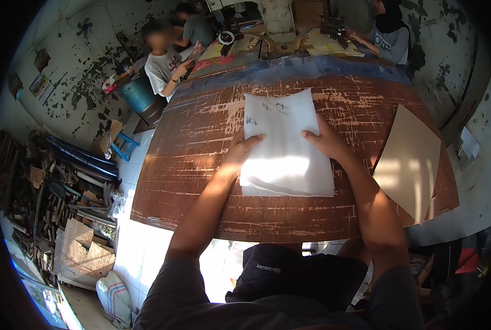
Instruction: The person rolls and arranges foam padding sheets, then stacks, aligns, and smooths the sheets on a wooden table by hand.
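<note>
A white, slightly translucent sheet or stack of sheets (287, 146) with dark handwritten marks at its top lies before me over the worn brown table (201, 192). My left hand (244, 147) grips its left edge, thumb on top. On the opposite edge, my right hand (325, 137) holds it the same way, with the thumb on the upper face. The fingers of both hands are hidden beneath the sheet. Bright sunlight falls across its lower half. Whether it is resting on the tabletop or raised a little, I cannot tell.
A tan board (408, 165) lies at the table's right side. Bluish plastic sheeting (311, 67) covers the far edge. Several people sit or stand beyond the table, near a large machine (278, 19). Scrap wood and tubes (80, 157) are piled at left, near a blue stool (125, 146).
</note>
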Demonstrator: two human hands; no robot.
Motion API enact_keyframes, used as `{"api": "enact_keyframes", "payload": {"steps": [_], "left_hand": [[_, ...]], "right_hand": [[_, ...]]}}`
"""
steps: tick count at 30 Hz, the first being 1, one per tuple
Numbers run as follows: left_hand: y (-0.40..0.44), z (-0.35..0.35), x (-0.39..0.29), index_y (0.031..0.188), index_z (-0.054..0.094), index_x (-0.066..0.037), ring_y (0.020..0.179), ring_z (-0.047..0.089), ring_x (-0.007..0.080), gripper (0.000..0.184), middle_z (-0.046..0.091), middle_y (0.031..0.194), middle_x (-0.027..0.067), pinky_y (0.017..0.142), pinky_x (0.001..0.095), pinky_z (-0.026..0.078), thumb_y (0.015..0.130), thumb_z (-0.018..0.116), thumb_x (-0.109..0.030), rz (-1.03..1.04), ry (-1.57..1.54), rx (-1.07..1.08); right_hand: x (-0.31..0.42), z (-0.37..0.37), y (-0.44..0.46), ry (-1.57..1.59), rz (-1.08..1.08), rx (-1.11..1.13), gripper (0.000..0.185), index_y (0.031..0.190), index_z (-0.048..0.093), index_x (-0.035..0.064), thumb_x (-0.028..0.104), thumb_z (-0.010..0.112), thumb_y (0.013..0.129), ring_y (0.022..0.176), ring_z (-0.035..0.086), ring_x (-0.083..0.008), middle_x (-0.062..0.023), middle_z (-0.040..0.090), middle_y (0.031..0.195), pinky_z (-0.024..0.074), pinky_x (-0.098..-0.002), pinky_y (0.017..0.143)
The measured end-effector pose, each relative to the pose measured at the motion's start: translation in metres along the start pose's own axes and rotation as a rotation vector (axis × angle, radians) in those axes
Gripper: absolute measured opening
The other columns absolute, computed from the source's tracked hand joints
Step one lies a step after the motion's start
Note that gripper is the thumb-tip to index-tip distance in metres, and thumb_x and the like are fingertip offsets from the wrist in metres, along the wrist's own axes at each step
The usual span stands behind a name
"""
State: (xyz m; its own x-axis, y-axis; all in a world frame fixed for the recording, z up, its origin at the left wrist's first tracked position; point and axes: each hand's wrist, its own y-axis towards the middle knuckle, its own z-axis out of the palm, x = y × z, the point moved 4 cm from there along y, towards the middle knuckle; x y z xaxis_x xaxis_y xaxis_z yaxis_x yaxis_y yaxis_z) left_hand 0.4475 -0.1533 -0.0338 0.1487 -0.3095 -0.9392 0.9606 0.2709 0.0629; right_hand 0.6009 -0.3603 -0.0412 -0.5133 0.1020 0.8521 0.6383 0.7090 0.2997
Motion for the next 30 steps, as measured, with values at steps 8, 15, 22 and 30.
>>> {"api": "enact_keyframes", "payload": {"steps": [8, 15, 22, 30], "left_hand": [[-0.0001, -0.0008, 0.0008, 0.135, 0.052, 0.006, 0.104, 0.070, 0.0265, 0.042, 0.066, 0.121, 0.0192, 0.087, 0.0382, 0.062, 0.096, 0.064, -0.002, -0.016, -0.006, -0.005], [0.0031, -0.0056, 0.0054, 0.134, 0.053, 0.007, 0.103, 0.071, 0.0266, 0.040, 0.067, 0.120, 0.0195, 0.086, 0.0385, 0.063, 0.096, 0.063, -0.002, -0.002, -0.009, 0.002], [0.0008, -0.0033, 0.0020, 0.133, 0.054, 0.007, 0.099, 0.072, 0.0265, 0.040, 0.068, 0.117, 0.0191, 0.084, 0.0387, 0.064, 0.095, 0.064, -0.003, -0.010, 0.020, -0.014], [0.0015, -0.0042, 0.0032, 0.132, 0.054, 0.007, 0.102, 0.071, 0.0260, 0.039, 0.067, 0.118, 0.0187, 0.087, 0.0388, 0.062, 0.095, 0.065, -0.003, -0.005, 0.008, -0.005]], "right_hand": [[-0.0062, 0.0002, 0.0016, 0.008, -0.012, -0.003, 0.070, 0.151, 0.037, -0.0007, 0.028, 0.068, 0.096, 0.128, 0.059, -0.0351, -0.0251, 0.056, 0.141, 0.0456, -0.0436, 0.107], [-0.0003, -0.0011, 0.0004, -0.005, 0.011, -0.002, 0.069, 0.150, 0.037, -0.0014, 0.027, 0.068, 0.095, 0.128, 0.058, -0.0345, -0.0247, 0.056, 0.141, 0.0452, -0.0426, 0.107], [-0.0048, 0.0004, 0.0020, 0.015, -0.019, -0.001, 0.067, 0.149, 0.038, -0.0015, 0.025, 0.068, 0.095, 0.126, 0.059, -0.0335, -0.0240, 0.057, 0.139, 0.0454, -0.0424, 0.106], [0.0015, -0.0006, -0.0002, -0.001, -0.011, -0.020, 0.067, 0.149, 0.039, -0.0016, 0.025, 0.068, 0.095, 0.124, 0.060, -0.0337, -0.0238, 0.058, 0.137, 0.0462, -0.0429, 0.105]]}}
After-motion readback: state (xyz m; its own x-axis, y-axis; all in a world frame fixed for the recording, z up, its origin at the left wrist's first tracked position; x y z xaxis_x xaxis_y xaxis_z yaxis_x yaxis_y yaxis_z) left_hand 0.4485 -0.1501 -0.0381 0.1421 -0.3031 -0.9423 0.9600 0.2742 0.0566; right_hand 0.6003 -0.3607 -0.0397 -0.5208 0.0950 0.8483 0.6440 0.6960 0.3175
